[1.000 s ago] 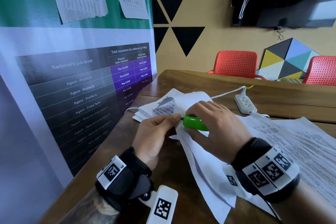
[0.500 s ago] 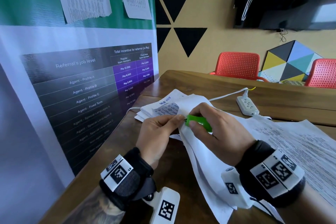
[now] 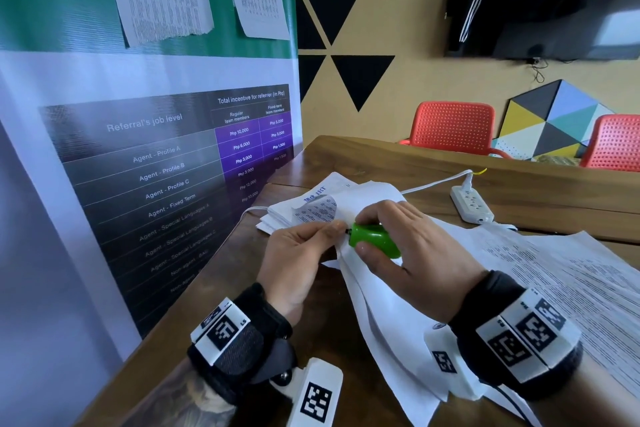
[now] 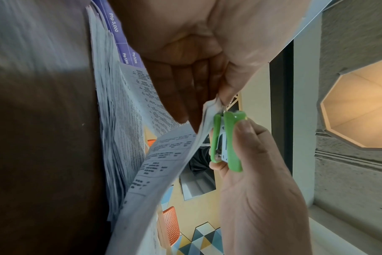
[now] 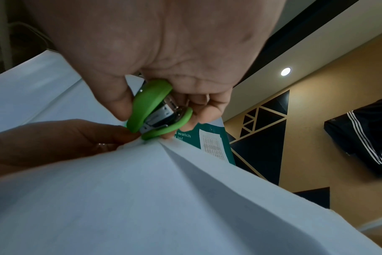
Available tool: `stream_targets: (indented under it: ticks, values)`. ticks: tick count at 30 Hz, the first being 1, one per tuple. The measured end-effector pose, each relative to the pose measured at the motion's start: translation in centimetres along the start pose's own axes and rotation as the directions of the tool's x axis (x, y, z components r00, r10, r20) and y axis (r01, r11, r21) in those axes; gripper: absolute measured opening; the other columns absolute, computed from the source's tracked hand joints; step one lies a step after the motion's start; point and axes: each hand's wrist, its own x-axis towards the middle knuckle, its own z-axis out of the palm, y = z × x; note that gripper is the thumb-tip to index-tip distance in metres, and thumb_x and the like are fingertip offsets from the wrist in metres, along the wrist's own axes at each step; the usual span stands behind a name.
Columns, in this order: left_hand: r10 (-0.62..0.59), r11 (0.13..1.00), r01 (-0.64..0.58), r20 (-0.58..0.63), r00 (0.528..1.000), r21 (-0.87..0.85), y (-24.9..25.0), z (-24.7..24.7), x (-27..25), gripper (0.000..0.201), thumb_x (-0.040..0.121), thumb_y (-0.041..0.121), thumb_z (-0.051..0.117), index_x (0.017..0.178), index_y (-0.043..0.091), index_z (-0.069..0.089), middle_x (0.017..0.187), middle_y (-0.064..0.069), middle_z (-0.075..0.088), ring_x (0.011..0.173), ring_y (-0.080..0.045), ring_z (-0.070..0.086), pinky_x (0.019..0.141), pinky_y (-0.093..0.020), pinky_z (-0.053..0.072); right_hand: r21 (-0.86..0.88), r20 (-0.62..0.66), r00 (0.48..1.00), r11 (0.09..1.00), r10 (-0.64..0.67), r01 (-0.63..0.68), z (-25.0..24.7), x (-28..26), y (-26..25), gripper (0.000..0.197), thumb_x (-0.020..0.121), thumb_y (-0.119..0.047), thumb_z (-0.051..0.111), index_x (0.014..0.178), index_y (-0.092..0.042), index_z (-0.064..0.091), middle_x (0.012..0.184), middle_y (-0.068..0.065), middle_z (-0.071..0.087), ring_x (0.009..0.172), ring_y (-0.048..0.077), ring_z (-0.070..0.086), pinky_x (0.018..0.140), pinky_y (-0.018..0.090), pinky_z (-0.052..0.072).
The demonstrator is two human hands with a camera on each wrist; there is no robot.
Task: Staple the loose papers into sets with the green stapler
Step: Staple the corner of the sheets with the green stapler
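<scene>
- A wooden desk (image 3: 194, 291) stands against a printed banner (image 3: 145, 156) on its left edge; two red chairs (image 3: 453, 126) sit beyond its far edge.
- The right hand (image 3: 412, 253) curls thumb and fingers round the green stapler (image 3: 374, 241), held above the desk's middle, its mouth at the corner of a set of papers (image 3: 388, 315).
- The left hand (image 3: 298, 256) pinches that same corner just beside the stapler's mouth.
- A paper stack (image 3: 298, 208) lies behind the hands near the banner; printed sheets (image 3: 561, 274) spread toward the right edge, and a white power strip (image 3: 471, 203) lies further back.
</scene>
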Motion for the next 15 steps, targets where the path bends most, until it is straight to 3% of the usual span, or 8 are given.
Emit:
stream_targets:
  ticks: [3, 6, 10, 15]
  values:
    - [-0.004, 1.000, 0.004, -0.018, 1.000, 0.007, -0.12, -0.10, 0.18, 0.014, 0.089, 0.016, 0.071, 0.081, 0.013, 0.082, 0.087, -0.007, 0.079, 0.082, -0.020, 0.074, 0.081, -0.032, 0.060, -0.020, 0.027, 1.000, 1.000, 0.003, -0.002, 0.02, -0.03, -0.06, 0.038, 0.092, -0.054, 0.040, 0.115, -0.026, 0.051, 0.106, -0.012, 0.057, 0.099, 0.013, 0.052, 0.084, 0.036, 0.048]
    - [-0.022, 1.000, 0.022, -0.032, 0.999, 0.002, -0.28, -0.21, 0.38, 0.016, 0.089, 0.016, 0.072, 0.077, 0.015, 0.083, 0.087, -0.007, 0.079, 0.082, -0.020, 0.074, 0.082, -0.033, 0.060, -0.046, 0.041, 0.999, 0.999, -0.004, 0.006, 0.09, 0.01, -0.22, 0.035, 0.092, -0.052, 0.046, 0.118, -0.029, 0.048, 0.110, -0.013, 0.054, 0.095, 0.009, 0.050, 0.082, 0.028, 0.046]
    - [-0.088, 0.996, 0.087, -0.030, 0.996, -0.003, -0.63, -0.29, 0.60, 0.012, 0.088, 0.019, 0.073, 0.087, 0.013, 0.083, 0.095, -0.010, 0.079, 0.098, -0.031, 0.073, 0.097, -0.048, 0.056, -0.115, 0.072, 0.997, 0.993, -0.020, 0.029, -0.16, 0.11, -0.61, 0.034, 0.092, -0.038, 0.063, 0.120, -0.030, 0.046, 0.116, -0.013, 0.048, 0.087, 0.008, 0.048, 0.079, 0.022, 0.036]
    - [-0.108, 0.994, 0.108, -0.018, 0.994, -0.005, -0.56, 0.01, 0.30, 0.018, 0.090, 0.018, 0.070, 0.078, 0.017, 0.083, 0.090, -0.009, 0.079, 0.093, -0.030, 0.074, 0.092, -0.046, 0.058, -0.076, 0.097, 0.995, 0.997, -0.007, 0.014, -0.24, 0.09, -0.30, 0.038, 0.090, -0.037, 0.067, 0.119, -0.033, 0.043, 0.118, -0.014, 0.045, 0.094, 0.014, 0.056, 0.079, 0.027, 0.049]
